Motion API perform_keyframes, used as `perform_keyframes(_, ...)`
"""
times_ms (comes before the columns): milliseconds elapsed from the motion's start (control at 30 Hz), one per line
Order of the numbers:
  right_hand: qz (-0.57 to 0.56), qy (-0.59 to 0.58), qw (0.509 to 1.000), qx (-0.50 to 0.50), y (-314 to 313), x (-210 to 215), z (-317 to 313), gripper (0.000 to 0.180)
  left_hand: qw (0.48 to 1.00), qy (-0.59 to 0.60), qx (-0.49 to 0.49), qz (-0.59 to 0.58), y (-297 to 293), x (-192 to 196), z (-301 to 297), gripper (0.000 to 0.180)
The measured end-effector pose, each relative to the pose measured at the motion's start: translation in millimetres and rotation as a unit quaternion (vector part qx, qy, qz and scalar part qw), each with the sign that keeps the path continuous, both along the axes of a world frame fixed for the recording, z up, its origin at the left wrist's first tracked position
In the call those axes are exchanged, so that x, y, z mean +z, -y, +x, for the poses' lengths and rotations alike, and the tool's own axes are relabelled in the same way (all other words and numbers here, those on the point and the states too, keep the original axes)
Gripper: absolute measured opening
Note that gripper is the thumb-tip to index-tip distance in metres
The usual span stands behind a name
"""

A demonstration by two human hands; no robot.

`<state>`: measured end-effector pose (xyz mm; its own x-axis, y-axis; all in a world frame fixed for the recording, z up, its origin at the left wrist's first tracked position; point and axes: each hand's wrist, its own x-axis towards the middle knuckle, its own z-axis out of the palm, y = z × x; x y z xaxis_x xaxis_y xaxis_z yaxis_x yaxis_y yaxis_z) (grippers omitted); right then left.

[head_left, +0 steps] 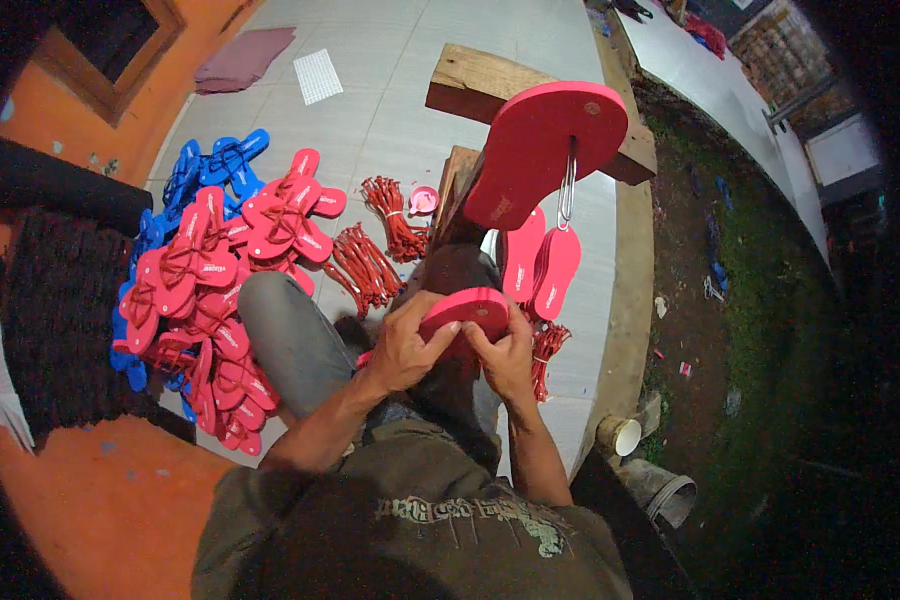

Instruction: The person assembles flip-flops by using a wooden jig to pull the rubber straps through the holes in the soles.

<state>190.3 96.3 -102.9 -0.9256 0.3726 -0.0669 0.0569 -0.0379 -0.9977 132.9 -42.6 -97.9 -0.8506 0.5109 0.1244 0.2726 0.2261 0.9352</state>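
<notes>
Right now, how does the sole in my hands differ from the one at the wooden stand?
Your left hand and right hand grip the held sole; neither touches the mounted sole. The mounted sole has a metal loop against it; the held sole shows none. Both are pinkish red.

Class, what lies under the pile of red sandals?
Blue sandals show, partly covered, along the left and far edges of the red sandals; anything beneath the middle is hidden.
</notes>
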Motion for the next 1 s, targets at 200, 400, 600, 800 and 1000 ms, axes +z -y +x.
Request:
perform_keyframes(200, 0.003, 0.05, 0.998, 0.024, -0.2, -9.2, 21.1, 0.029, 0.998, 0.027, -0.051, 0.005, 9.2, -12.3, 15.4, 0.024)
perform_keyframes(400, 0.139, 0.076, 0.985, -0.063, 12.5, -54.8, 39.9, 0.043, 0.991, 0.118, -0.051, -0.034, 10.9, -45.3, 30.8, 0.027)
perform_keyframes(600, 0.339, 0.069, 0.926, -0.153, 19.5, -26.6, 42.2, 0.044, 0.997, 0.076, 0.028, -0.007, 2.3, -50.6, 33.4, 0.025)
perform_keyframes(800, 0.25, 0.135, 0.957, -0.055, 24.0, -13.4, 40.9, 0.025, 0.996, 0.069, 0.056, -0.003, -11.1, -42.2, 22.9, 0.027)
perform_keyframes(1000, 0.157, 0.108, 0.98, -0.065, 30.9, -18.4, 47.6, 0.027, 0.997, 0.008, 0.06, 0.055, -14.0, -45.6, 24.7, 0.03)
